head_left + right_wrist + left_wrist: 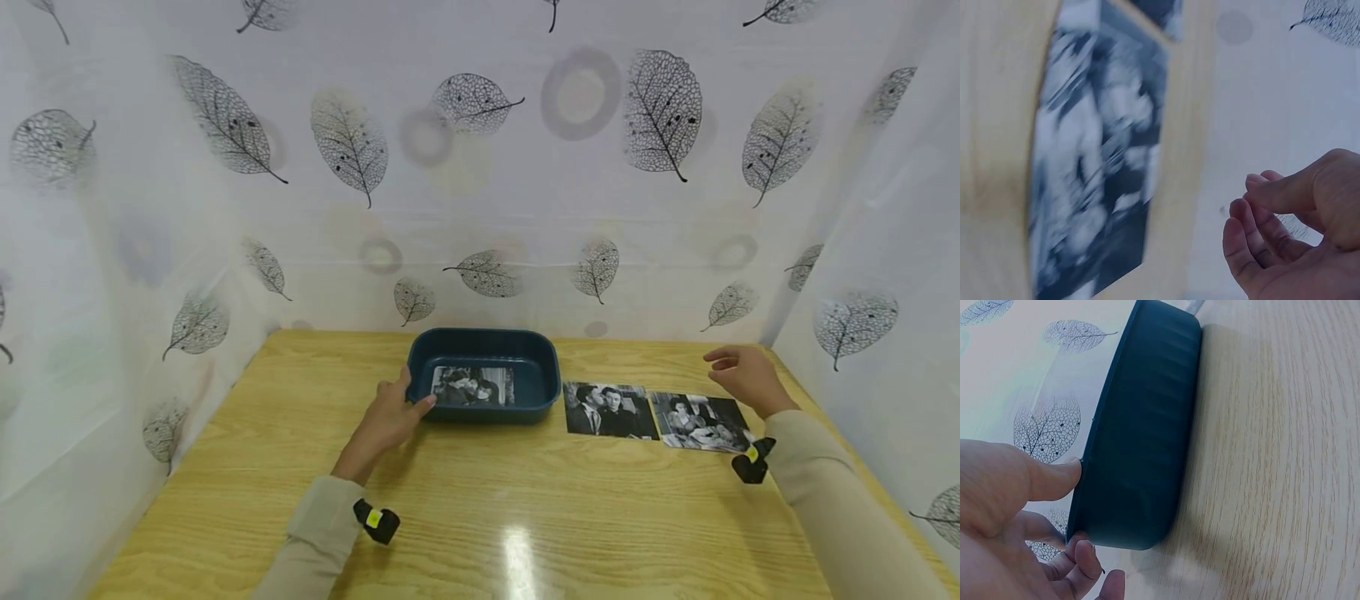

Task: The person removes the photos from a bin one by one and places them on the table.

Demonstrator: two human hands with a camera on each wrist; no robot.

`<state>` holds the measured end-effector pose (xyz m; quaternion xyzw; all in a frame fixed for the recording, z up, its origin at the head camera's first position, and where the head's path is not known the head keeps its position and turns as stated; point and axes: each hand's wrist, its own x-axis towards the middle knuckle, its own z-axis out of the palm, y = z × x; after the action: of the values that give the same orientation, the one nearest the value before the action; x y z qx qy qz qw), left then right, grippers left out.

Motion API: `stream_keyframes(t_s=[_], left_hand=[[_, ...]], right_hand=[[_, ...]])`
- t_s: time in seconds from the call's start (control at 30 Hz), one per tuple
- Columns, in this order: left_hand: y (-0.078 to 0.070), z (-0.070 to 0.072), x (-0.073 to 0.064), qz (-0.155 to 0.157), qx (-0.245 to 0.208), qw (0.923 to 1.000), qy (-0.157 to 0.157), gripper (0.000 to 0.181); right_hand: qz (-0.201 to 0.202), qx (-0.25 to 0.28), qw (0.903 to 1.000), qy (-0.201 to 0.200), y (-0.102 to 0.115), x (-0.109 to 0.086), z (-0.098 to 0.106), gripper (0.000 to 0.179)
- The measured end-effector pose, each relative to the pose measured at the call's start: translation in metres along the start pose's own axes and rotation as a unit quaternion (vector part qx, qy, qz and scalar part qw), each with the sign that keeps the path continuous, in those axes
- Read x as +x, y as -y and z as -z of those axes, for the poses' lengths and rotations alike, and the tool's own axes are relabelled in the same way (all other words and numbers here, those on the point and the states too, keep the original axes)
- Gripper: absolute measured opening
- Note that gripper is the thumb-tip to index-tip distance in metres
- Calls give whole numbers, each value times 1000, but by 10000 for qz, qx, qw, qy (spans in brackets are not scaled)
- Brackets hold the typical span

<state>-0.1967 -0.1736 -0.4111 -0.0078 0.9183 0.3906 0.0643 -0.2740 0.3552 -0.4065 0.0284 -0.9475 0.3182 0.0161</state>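
My left hand [388, 418] grips the near-left corner of a dark teal plastic box [491, 414]. In the left wrist view its thumb lies over the rim, with the fingers at the outer wall [1141, 431]. Inside the box a black-and-white photo [472, 387] lies flat. Off to the right, my right hand [746, 380] hovers above the table with loosely curled fingers and holds nothing. Just below and left of it lies a photo [699, 422] of several people, seen large and blurred in the right wrist view. Beside that photo lies another photo [610, 410] of two people.
The wooden table [487, 508] carries the box and the photos towards its far edge. White curtains [517, 192] with a leaf print surround the table at the back and both sides. Small black devices [377, 521] are strapped at both wrists.
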Motion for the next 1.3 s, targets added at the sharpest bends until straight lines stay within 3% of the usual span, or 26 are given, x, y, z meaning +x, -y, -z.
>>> stream_keyframes(t_s=[0.33,0.73,1.0,1.3], left_hand=[[-2,1,0,-2,46,10000,-30,79],[-2,1,0,38,74,10000,10,79],[0,-1,0,33,23,10000,-21,79],[1,-1,1,26,-24,10000,-49,80]], right_hand=[[739,253,9966,254,77,17,-8,33],[1365,322,9886,544,162,32,-35,30],[1743,279,9814,753,195,37,-68,28],[1835,179,9751,1234,211,41,-102,35]])
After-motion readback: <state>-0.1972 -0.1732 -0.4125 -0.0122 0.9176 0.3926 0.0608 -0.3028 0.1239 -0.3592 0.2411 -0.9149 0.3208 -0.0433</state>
